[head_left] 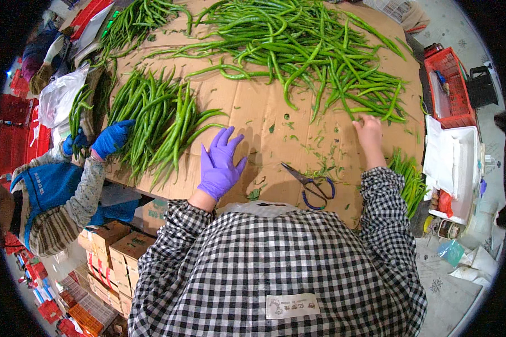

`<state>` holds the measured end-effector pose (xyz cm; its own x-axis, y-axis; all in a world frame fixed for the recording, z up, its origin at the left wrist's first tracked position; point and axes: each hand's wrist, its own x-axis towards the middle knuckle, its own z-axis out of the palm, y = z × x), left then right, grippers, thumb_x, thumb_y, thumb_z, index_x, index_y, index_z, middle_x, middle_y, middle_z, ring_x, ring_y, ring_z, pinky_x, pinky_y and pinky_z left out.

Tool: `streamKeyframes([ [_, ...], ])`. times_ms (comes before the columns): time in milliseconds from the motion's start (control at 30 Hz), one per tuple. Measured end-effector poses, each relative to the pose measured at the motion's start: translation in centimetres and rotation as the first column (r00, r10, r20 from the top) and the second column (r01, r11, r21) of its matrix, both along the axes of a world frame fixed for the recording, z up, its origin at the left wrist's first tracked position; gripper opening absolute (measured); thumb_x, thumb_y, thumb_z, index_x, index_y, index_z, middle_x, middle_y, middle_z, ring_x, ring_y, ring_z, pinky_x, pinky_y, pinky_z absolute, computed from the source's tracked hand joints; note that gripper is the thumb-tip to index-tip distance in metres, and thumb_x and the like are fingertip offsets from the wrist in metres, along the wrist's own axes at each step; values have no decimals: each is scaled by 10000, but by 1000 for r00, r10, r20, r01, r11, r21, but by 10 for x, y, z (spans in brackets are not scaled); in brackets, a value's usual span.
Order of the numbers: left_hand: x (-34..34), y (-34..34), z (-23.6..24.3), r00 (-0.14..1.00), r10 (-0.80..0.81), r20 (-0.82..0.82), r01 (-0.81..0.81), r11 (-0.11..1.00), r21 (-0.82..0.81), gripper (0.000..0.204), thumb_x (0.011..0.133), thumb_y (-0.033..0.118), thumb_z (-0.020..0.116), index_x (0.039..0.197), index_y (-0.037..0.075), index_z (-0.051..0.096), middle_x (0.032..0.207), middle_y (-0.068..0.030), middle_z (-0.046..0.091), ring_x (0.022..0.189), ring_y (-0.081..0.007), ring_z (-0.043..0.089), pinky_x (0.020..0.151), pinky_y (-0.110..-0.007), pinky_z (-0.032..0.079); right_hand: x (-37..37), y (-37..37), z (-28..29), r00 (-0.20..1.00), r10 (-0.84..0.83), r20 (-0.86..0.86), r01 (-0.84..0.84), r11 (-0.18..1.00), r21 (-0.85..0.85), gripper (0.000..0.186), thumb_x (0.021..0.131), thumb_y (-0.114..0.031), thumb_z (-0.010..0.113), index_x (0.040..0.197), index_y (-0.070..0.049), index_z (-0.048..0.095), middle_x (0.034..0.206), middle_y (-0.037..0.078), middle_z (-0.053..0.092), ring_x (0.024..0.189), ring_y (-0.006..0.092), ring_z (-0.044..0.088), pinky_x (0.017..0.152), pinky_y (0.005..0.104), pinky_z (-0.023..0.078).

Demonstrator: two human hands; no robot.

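My left hand [220, 164] wears a purple glove and is held over the cardboard with its fingers spread, holding nothing. Beside it on the left lies a bundle of long green chili peppers [157, 121]. At the right edge of a big heap of green chili peppers [298, 45], my bare right hand [369, 135] has its fingers curled in at the end of a pepper, seemingly pinching it. Between my hands, black scissors [309, 181] with blue-lined handles lie partly open on the cardboard.
Cardboard [258, 118] covers the table, strewn with green scraps. More peppers [407, 182] lie by my right sleeve. A co-worker in blue gloves [113, 137] handles peppers at the left. A red crate [450, 84] and a white foam box [461, 168] stand on the right, cartons [109, 247] lower left.
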<state>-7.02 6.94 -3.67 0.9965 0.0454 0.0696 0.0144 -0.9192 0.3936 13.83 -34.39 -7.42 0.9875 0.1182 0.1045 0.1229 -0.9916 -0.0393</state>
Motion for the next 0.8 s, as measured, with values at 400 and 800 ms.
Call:
streamKeyframes([
  [400,17,-21,30,947,-130,-295,72,977,-199,418,915,328,629,1308,194,580,1328,-47,591,1229,-204,553,1110,-613,208,-75,62,30,828,275,-489,438,227,870,224,982,-171,552,1159,-44,602,871,28,670,651,85,524,595,220,433],
  [800,37,-61,39,982,-172,-78,-62,92,-994,328,1040,268,447,1187,1,568,1037,-77,617,1064,-220,610,988,-328,452,-57,142,64,909,370,-191,-34,524,851,166,918,-181,660,917,-15,661,811,71,689,746,161,637,678,325,513],
])
